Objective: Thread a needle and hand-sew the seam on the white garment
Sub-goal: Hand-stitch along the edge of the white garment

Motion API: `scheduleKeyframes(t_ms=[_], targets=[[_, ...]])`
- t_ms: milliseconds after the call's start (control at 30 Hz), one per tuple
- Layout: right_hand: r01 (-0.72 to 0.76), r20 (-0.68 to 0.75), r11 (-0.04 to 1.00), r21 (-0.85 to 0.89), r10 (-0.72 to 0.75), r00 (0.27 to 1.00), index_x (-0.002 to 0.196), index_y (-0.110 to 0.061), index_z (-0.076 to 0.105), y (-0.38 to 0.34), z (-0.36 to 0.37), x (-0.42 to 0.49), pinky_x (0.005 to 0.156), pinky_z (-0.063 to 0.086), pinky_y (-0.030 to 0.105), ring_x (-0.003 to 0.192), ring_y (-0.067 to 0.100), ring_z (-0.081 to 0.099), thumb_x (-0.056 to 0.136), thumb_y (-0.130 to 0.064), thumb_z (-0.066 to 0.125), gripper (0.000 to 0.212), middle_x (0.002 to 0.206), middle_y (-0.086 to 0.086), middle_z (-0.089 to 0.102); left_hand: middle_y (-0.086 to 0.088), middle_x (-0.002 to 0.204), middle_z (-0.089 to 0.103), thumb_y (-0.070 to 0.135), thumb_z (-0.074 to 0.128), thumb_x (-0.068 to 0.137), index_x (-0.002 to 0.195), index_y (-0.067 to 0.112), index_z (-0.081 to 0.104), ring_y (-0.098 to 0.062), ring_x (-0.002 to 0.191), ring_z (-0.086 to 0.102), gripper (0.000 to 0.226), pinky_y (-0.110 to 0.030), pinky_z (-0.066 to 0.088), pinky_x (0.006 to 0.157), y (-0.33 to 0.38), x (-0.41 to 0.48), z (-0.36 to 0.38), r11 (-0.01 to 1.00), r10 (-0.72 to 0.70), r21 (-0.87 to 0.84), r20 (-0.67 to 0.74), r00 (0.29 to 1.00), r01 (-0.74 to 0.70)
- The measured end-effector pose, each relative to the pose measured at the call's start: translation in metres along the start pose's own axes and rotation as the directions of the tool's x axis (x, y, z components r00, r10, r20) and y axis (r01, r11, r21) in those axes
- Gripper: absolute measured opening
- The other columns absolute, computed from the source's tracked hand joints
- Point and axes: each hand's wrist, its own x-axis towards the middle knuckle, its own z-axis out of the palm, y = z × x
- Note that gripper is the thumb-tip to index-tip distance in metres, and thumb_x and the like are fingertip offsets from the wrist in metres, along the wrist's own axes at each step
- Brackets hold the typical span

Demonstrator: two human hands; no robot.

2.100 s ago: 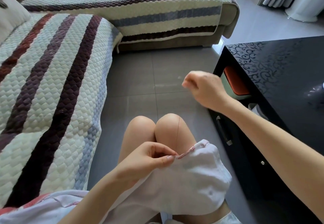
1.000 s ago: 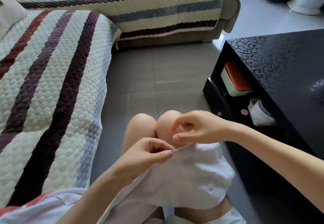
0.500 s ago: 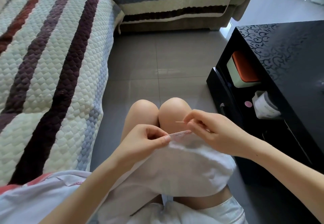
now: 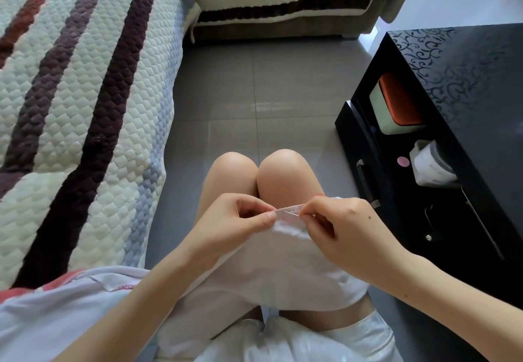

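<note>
The white garment (image 4: 288,265) lies draped over my lap, its pink-stitched seam edge (image 4: 291,208) held up between both hands. My left hand (image 4: 235,220) pinches the seam's left end between thumb and forefinger. My right hand (image 4: 339,231) pinches the thin needle (image 4: 291,213), which lies along the seam with its tip pointing left toward my left thumb. A bit of red thread (image 4: 319,195) shows just above my right hand's fingers. Where the needle enters the cloth is too small to make out.
A striped quilted sofa (image 4: 79,112) fills the left and back. On the right stands a black cabinet (image 4: 467,84) with an open drawer (image 4: 365,163) holding an orange-lidded box (image 4: 396,104) and a white roll (image 4: 430,166). Grey tiled floor (image 4: 254,92) lies ahead of my knees.
My right hand came down from an outstretched pull above the knees to the seam, bringing the needle to the cloth edge. My left hand kept its pinch. The view tilted downward.
</note>
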Motion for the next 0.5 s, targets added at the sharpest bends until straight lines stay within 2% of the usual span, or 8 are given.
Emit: scheduleKeyframes(t_ms=[133,500], targets=[[-0.022,0.026,0.999,-0.031,0.023,0.999,0.074,-0.019,0.062,0.002,0.002,0.000,0.044,0.048,0.040,0.049,0.027,0.049,0.084,-0.029,0.043,0.024,0.059,-0.005,0.054,0.000,0.082,0.076,0.015,0.068,0.088,0.086,0.016,0.078,-0.006,0.077,0.066,0.010,-0.026,0.051,0.076,0.000,0.000,0.000,1.000,0.000,0.003,-0.006,1.000,0.000],[-0.056,0.060,0.992,-0.111,0.063,0.996,0.069,-0.015,0.058,0.003,0.010,0.000,0.051,0.049,0.041,0.049,0.031,0.051,0.087,-0.032,0.032,0.036,0.059,0.003,0.057,-0.002,0.084,0.076,0.015,0.069,0.088,0.089,0.012,0.078,-0.009,0.081,0.067,0.010,-0.030,0.052,0.078,0.000,-0.002,0.000,0.999,0.045,0.010,0.029,0.999,-0.045]])
